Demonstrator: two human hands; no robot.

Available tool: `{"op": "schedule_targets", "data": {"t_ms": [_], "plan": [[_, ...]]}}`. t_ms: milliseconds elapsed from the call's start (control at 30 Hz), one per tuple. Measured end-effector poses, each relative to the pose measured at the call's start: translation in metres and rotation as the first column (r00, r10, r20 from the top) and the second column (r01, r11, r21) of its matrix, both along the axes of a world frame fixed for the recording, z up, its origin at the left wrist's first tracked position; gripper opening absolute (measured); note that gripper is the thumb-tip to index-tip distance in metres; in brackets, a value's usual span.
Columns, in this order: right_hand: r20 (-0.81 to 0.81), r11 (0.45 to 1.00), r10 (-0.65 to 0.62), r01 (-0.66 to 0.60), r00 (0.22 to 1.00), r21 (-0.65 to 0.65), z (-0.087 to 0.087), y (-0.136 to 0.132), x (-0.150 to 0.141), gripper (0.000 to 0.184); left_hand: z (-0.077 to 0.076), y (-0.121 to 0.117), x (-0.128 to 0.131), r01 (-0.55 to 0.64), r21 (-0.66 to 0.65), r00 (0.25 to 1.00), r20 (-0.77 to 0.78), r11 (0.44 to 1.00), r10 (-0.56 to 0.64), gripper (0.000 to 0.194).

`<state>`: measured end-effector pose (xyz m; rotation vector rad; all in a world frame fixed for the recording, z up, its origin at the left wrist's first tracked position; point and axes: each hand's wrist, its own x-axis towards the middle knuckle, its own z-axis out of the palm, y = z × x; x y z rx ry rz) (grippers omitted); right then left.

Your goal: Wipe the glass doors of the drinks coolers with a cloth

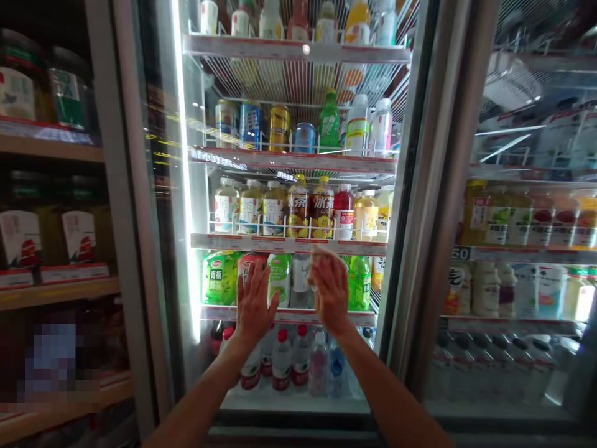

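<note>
My left hand (253, 305) is raised flat with its fingers stretched out, palm toward the glass door (164, 168) of a lit drinks fridge. It holds nothing. Beside it, my right hand (332, 298) presses a pale, crumpled cloth (319, 250) toward the same glass. The cloth shows past the fingertips and at the left of the fingers; the rest is hidden under the hand. Behind the hands stand green bottles (221, 279) and other drinks on a lower shelf. Whether the left palm touches the glass, I cannot tell.
Bottled tea (250, 208) lines the shelf above the hands, with cans (280, 127) higher up. Red-capped bottles (282, 361) stand at the bottom. A metal door frame (448, 186) and another fridge section are at right. Wooden shelves with jars (69, 87) stand at left.
</note>
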<state>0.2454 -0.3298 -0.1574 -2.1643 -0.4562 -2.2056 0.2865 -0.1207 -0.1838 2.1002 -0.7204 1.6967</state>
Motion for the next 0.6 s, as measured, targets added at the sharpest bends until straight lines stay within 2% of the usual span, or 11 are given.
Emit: {"op": "schedule_targets", "data": {"t_ms": [67, 133, 200, 233, 267, 333, 400, 433, 467, 533, 600], "plan": [[-0.035, 0.998, -0.008, 0.006, 0.999, -0.061, 0.000, -0.007, -0.002, 0.050, -0.001, 0.001, 0.001, -0.001, 0.010, 1.000, 0.008, 1.000, 0.001, 0.063], [0.054, 0.995, -0.048, 0.043, 0.997, 0.091, 0.007, -0.023, -0.004, 0.050, -0.001, 0.003, 0.003, 0.008, 0.024, 1.000, 0.019, 1.000, -0.008, 0.063], [0.174, 0.964, -0.077, 0.030, 0.982, 0.263, 0.017, -0.033, -0.005, 0.051, -0.002, 0.004, 0.003, 0.022, 0.023, 0.999, 0.024, 0.999, -0.023, 0.063], [0.199, 0.956, -0.065, 0.004, 0.978, 0.292, 0.020, -0.031, -0.004, 0.052, -0.002, 0.003, 0.002, 0.030, 0.010, 0.999, 0.024, 1.000, -0.030, 0.063], [0.195, 0.963, -0.027, -0.027, 0.981, 0.270, 0.021, -0.025, -0.003, 0.053, -0.001, 0.001, 0.001, 0.040, -0.005, 0.999, 0.026, 0.999, -0.040, 0.063], [0.062, 0.992, 0.078, -0.084, 0.995, 0.089, 0.015, 0.000, 0.002, 0.052, 0.002, -0.006, -0.005, 0.096, -0.016, 0.995, 0.033, 0.995, -0.096, 0.061], [-0.120, 0.984, 0.135, -0.148, 0.984, -0.103, 0.003, 0.028, 0.007, 0.051, 0.007, -0.018, -0.013, 0.232, -0.002, 0.972, 0.049, 0.973, -0.231, 0.057], [-0.167, 0.973, 0.149, -0.175, 0.975, -0.150, -0.002, 0.039, 0.009, 0.050, 0.010, -0.026, -0.018, 0.317, 0.004, 0.948, 0.042, 0.948, -0.317, 0.056], [-0.183, 0.969, 0.161, -0.190, 0.970, -0.155, -0.007, 0.045, 0.010, 0.050, 0.013, -0.035, -0.022, 0.396, -0.001, 0.918, 0.027, 0.918, -0.396, 0.055], [-0.152, 0.981, 0.170, -0.182, 0.974, -0.074, -0.013, 0.044, 0.009, 0.052, 0.019, -0.055, -0.029, 0.498, -0.038, 0.866, -0.013, 0.866, -0.499, 0.055], [-0.103, 0.990, 0.141, -0.142, 0.985, 0.000, -0.015, 0.029, 0.002, 0.055, 0.023, -0.076, -0.032, 0.509, -0.076, 0.858, -0.040, 0.857, -0.513, 0.055]]}}
